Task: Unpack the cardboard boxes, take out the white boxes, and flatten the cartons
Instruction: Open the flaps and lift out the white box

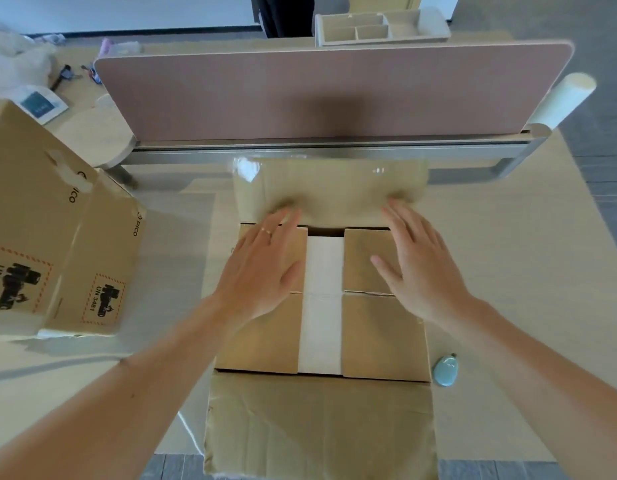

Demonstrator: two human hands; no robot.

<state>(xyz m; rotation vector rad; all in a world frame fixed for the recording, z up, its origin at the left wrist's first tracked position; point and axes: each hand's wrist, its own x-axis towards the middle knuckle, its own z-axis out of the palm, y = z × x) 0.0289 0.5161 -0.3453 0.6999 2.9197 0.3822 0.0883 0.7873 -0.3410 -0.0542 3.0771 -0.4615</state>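
A brown cardboard carton stands on the desk in front of me with its top open. Its far flap is folded back toward the divider and is blurred; its near flap hangs toward me. Two inner side flaps lie nearly flat, and a white box shows in the gap between them. My left hand is open, fingers straight, over the left inner flap with fingertips at the far flap's edge. My right hand is open the same way over the right inner flap.
Another PICO carton with UN 3481 labels stands at the left. A small pale blue oval object lies right of the carton. A pink desk divider runs behind, with a grey tray organiser beyond it.
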